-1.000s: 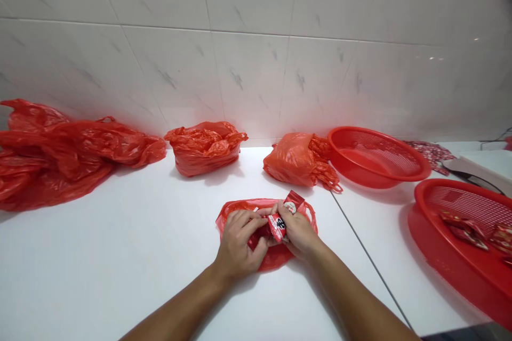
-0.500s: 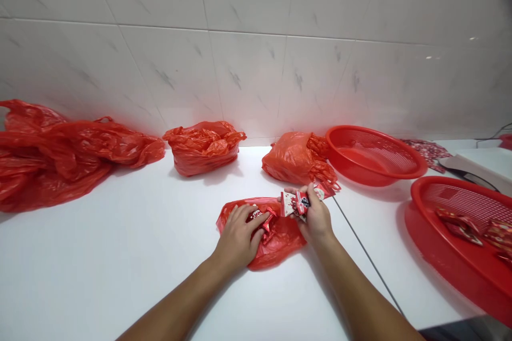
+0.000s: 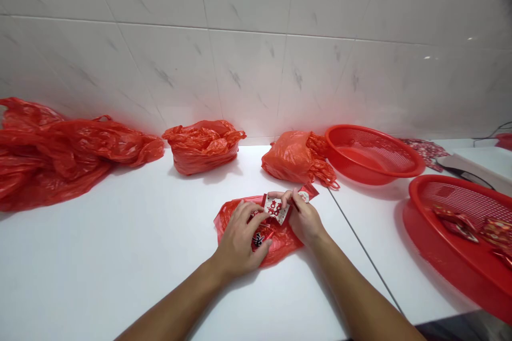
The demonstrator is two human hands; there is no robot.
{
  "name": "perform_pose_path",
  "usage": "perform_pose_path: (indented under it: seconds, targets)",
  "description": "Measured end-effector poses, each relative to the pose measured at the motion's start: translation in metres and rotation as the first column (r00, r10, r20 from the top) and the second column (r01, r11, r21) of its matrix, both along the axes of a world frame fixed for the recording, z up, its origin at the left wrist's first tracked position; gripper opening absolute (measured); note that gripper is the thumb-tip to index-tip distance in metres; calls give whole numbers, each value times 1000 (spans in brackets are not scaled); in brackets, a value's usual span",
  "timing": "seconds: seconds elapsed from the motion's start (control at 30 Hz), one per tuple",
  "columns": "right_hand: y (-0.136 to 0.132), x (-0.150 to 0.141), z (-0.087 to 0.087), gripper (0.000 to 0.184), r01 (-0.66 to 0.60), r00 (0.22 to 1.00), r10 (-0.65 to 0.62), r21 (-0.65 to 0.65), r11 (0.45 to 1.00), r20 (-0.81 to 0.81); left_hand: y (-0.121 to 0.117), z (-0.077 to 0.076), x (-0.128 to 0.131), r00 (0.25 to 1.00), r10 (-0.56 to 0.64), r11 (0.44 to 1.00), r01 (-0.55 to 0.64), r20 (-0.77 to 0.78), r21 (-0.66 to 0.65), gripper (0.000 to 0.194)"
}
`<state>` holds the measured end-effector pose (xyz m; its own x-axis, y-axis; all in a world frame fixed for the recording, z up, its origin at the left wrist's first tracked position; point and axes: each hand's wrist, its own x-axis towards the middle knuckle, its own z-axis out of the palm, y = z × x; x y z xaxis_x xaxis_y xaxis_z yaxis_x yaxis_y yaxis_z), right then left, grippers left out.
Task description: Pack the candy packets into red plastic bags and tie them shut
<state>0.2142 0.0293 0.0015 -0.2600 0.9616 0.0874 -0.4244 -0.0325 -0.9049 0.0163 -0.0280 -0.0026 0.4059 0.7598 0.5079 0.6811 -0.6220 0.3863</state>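
Note:
A red plastic bag lies flattened on the white table, with small red snack packets on it. My left hand curls over a red packet with dark lettering, thumb on its near side and fingers on its far side. To its right, my right hand grips snack packets above the bag. A white-and-red packet juts out on the left of that hand, and a red packet end sticks out beyond its thumb. The fingers partly hide the packets, so their number is unclear.
Two filled red bags, one upright and one slumped, stand by the tiled wall. Loose red bags are heaped at left. On the right are a red basket and a nearer basket with snack packets.
My right hand has moved slightly left and down, turning its packets towards the left hand. Beneath my left hand, a packet with dark lettering now shows between thumb and fingers.

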Motion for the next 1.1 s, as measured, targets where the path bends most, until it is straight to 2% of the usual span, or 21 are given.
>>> perform_pose_path:
  seconds: [0.07, 0.13, 0.23, 0.33, 0.43, 0.47, 0.5, 0.57, 0.6, 0.67, 0.73, 0.8, 0.87, 0.93, 0.97, 1.03, 1.1]
  targets:
    - [0, 1, -1, 64, 6, 1000, -6, -21, 1000, 2, -2, 1, 1, 1000, 22, 1000, -22, -16, -9, 43]
    - [1, 2, -5, 62, 5, 1000, -5, -26, 1000, 4, -2, 1, 1, 999, 48, 999, -48, -13, -15, 48]
    - [2, 5, -11, 57, 53, 988, -61, 57, 997, 143, 0, 4, -5, 998, 64, 998, -65, 24, 9, 56]
    - [3, 10, -12, 47, 161, 907, -245, 257, 953, 342, 7, 10, -18, 990, 110, 986, -120, 89, 115, 44]
    - [1, 16, -7, 17, 194, 795, -414, 460, 867, 444, 16, 15, -37, 943, 281, 924, -316, 176, 215, 31]
    - [0, 17, -5, 13, 185, 756, -447, 500, 846, 477, 18, 16, -43, 918, 343, 902, -381, 200, 204, 29]
    - [-1, 18, -4, 25, 164, 722, -459, 517, 840, 517, 21, 16, -48, 893, 392, 886, -431, 220, 172, 28]
    - [-3, 17, -3, 47, 94, 681, -404, 473, 876, 611, 25, 14, -55, 862, 446, 876, -475, 243, 78, 28]
    - [-3, 16, -3, 50, 45, 665, -346, 427, 903, 662, 26, 13, -56, 855, 456, 877, -479, 249, 38, 27]
    - [-4, 15, -3, 47, -59, 636, -230, 344, 937, 736, 26, 10, -56, 856, 458, 882, -471, 238, -5, 27]
    - [-2, 17, -1, 44, -128, 625, -174, 319, 939, 761, 26, 10, -52, 871, 459, 887, -460, 175, -34, 30]
    - [1, 23, 4, 38, -133, 624, -201, 356, 925, 755, 24, 13, -50, 883, 464, 884, -456, 74, -103, 35]
    - [6, 36, 10, 27, -61, 590, -312, 427, 902, 745, 23, 18, -50, 880, 474, 855, -470, -35, -218, 40]
    - [12, 53, 15, 22, 29, 471, -424, 467, 884, 774, 24, 24, -53, 864, 485, 796, -499, -135, -341, 39]
    - [14, 62, 16, 25, 55, 387, -423, 438, 897, 819, 24, 27, -54, 854, 490, 760, -518, -177, -393, 37]
    - [19, 79, 14, 38, 70, 231, -284, 275, 959, 931, 26, 32, -58, 834, 499, 700, -548, -235, -458, 30]
    - [24, 89, 10, 37, 38, 162, -102, 97, 995, 982, 28, 35, -62, 821, 515, 668, -564, -245, -485, 27]
